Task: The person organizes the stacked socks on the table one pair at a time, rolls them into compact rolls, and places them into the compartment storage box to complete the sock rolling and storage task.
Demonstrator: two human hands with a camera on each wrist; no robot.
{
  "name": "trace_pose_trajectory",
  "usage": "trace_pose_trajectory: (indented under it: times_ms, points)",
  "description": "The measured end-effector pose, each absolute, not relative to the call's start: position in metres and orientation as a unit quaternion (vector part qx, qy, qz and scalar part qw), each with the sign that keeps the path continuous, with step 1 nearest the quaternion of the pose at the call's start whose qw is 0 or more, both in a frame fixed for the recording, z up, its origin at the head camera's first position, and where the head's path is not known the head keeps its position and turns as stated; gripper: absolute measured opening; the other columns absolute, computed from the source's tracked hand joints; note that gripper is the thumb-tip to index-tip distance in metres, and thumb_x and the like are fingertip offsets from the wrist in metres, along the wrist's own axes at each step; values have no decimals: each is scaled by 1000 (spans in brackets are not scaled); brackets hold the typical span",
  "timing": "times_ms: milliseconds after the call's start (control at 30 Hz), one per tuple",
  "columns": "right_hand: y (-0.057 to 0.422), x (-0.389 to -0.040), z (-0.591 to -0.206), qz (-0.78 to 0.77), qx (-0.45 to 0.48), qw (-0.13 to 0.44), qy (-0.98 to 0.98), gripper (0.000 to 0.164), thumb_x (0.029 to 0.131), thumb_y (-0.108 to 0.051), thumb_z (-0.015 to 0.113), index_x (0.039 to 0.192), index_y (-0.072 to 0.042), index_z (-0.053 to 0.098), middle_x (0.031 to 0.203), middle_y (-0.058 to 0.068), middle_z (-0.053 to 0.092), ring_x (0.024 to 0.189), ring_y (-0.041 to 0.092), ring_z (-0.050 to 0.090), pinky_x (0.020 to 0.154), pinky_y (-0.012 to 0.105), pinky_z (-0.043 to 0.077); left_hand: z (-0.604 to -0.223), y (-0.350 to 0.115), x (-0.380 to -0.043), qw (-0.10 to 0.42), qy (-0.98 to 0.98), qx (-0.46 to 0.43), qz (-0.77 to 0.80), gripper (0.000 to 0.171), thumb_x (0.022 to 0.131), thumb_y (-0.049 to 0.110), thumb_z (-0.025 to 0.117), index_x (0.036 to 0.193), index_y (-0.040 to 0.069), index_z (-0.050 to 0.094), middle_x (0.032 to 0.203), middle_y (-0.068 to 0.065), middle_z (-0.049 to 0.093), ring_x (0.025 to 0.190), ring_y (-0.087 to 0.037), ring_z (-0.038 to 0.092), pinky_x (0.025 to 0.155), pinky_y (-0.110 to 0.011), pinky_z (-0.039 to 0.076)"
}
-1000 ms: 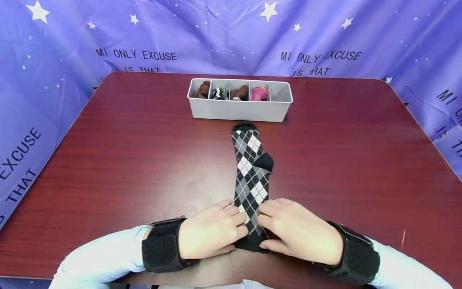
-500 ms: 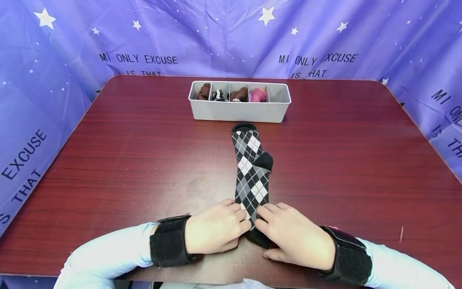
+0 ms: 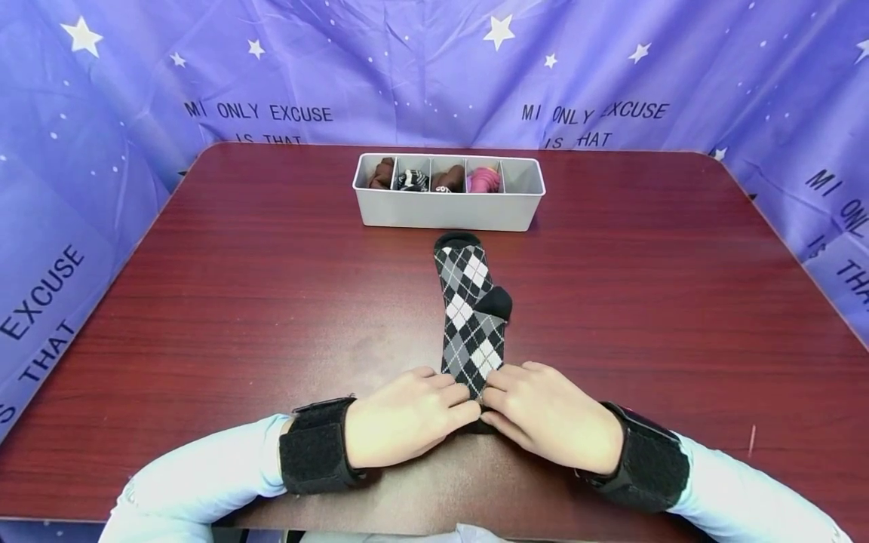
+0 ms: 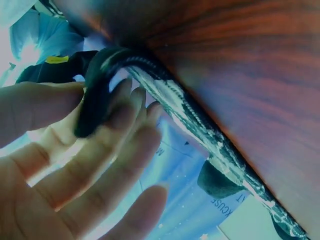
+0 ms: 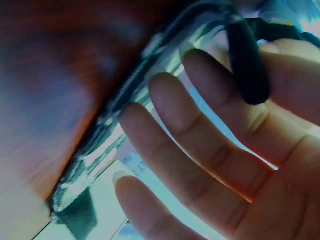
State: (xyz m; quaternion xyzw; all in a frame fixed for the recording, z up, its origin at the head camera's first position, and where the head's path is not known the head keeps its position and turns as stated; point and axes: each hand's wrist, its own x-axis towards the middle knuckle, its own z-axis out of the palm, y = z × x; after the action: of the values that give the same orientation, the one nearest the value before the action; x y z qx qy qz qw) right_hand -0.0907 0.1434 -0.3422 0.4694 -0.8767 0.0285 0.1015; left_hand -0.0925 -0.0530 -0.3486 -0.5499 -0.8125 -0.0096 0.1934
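Note:
An argyle sock [image 3: 458, 311] in black, grey and white lies lengthwise on the table, its black heel jutting to the right. Its near black end is lifted and bent over, as the band in the left wrist view [image 4: 95, 107] shows. My left hand [image 3: 407, 415] pinches this end between thumb and fingers at its left side. At the right side, my right hand [image 3: 553, 415] pinches the same black end [image 5: 248, 65], thumb on one face and index finger on the other. From the head, both hands partly cover the fold, their thumbs almost meeting.
Behind the sock's far end stands a light grey divided box [image 3: 444, 210]. Its compartments hold brown bundles [image 3: 382, 173], a black-and-white one [image 3: 413, 181] and a pink one [image 3: 484, 179]. A purple starry curtain [image 3: 421, 75] hangs beyond the dark red table [image 3: 237, 302].
The sock's near black end has come up and folded away from me, so the sock looks shorter. Both hands have moved slightly forward and closer together with it.

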Motion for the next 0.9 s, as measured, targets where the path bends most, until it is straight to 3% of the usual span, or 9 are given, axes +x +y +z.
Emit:
trace_pose_trajectory:
  times_ms: [167, 433, 567, 733, 900]
  points:
    - [146, -98, -344, 25, 453, 108, -884, 17, 71, -29, 62, 66, -18, 50, 62, -9, 39, 59, 7, 43, 55, 24, 35, -347, -54, -95, 204, -809, -551, -8, 7, 80, 21, 49, 79, 20, 56, 85, 8, 52, 77, -8, 49, 59, -21, 38]
    - [144, -105, -344, 56, 492, 117, -861, 22, 66, -28, 66, 68, -17, 47, 67, -9, 39, 62, 6, 40, 56, 23, 35, -348, -55, -94, 200, -809, -553, 17, 9, 75, 23, 54, 66, 20, 56, 65, 10, 52, 65, -8, 51, 57, -23, 35]
    - [143, -102, -343, 68, 533, 123, -834, 27, 65, -39, 66, 67, -19, 47, 66, -10, 38, 60, 6, 39, 55, 22, 33, -348, -55, -93, 198, -811, -550, 24, 7, 74, 25, 56, 68, 20, 56, 65, 9, 53, 65, -8, 51, 58, -23, 36]
    - [141, -95, -343, 60, 560, 99, -820, 35, 61, -48, 65, 72, -19, 48, 70, -11, 41, 65, 6, 42, 61, 23, 35, -348, -55, -91, 155, -817, -556, 16, 6, 69, 22, 61, 72, 18, 57, 67, 7, 54, 65, -9, 52, 58, -22, 39]
    - [140, -92, -342, 62, 554, 93, -825, 33, 59, -40, 69, 76, -19, 50, 75, -10, 42, 71, 6, 43, 63, 22, 35, -347, -57, -92, 103, -827, -552, -39, 12, 69, 14, 61, 78, 14, 53, 67, 6, 53, 60, -8, 53, 56, -21, 42]
